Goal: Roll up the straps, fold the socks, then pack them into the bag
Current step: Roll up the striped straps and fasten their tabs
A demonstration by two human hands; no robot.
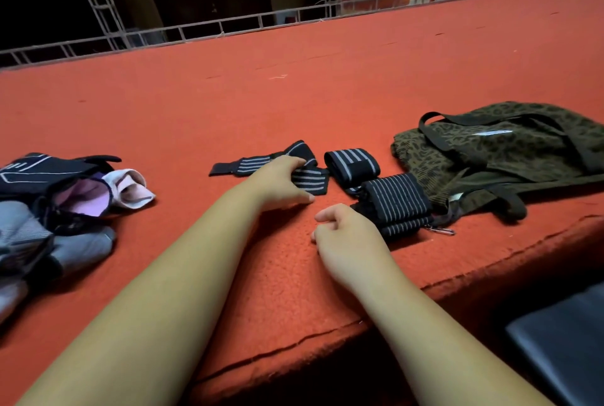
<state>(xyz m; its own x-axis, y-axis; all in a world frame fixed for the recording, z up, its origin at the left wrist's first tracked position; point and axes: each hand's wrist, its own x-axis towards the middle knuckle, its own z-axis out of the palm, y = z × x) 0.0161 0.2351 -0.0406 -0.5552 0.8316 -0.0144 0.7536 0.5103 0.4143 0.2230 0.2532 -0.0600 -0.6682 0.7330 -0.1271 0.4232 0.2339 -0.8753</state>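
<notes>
Our red carpet (294, 95) carries the leopard-print bag (490, 157) at the right and the heaped socks (75, 209) at the left. Rolled straps (353, 162) lie just beside the bag. Our left hand (281, 180) pinches the loose strap (242, 165). Our right hand (346, 235) rests near it, loosely curled, holding nothing.

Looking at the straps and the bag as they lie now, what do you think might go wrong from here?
The unrolled strap under the left hand lies folded over itself, so it may roll up crooked. The rolled strap beside the right hand sits near the carpeted edge and could be knocked off. The bag lies flat, so packing may need both hands.
</notes>
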